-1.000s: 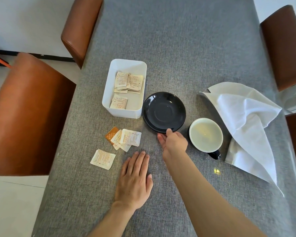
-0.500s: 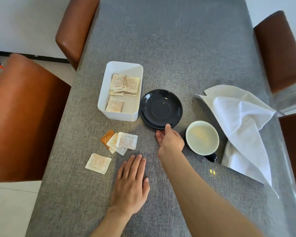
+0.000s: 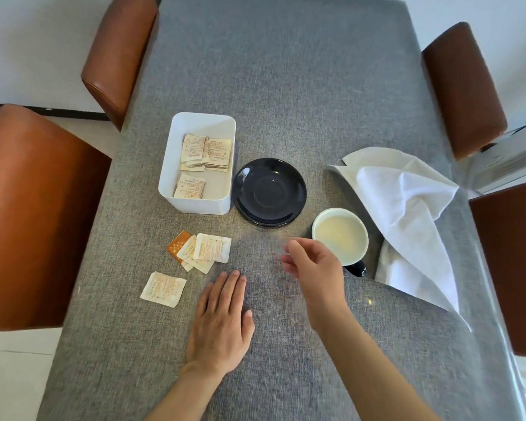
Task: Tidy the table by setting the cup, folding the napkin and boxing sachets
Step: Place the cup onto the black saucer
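A black saucer (image 3: 269,191) lies bare at the table's middle. Right of it and nearer me stands a cup (image 3: 340,235), white inside, with a dark handle pointing toward me. A crumpled white napkin (image 3: 407,214) lies beyond the cup on the right. A white box (image 3: 176,165) left of the saucer holds several sachets (image 3: 207,153). More loose sachets (image 3: 207,250) lie on the cloth in front of it, one apart (image 3: 163,288). My left hand (image 3: 220,320) rests flat on the table. My right hand (image 3: 313,268) hovers, blurred, just left of the cup, fingers loosely apart, holding nothing.
The table (image 3: 286,86) is covered in grey cloth. Brown leather chairs stand along both sides: two on the left (image 3: 34,208), (image 3: 119,53) and two on the right (image 3: 462,86), (image 3: 510,262). White floor shows at the lower left.
My right hand has let go of the saucer's near rim and drawn back toward me, beside the cup. The saucer stays put. My left hand has not moved.
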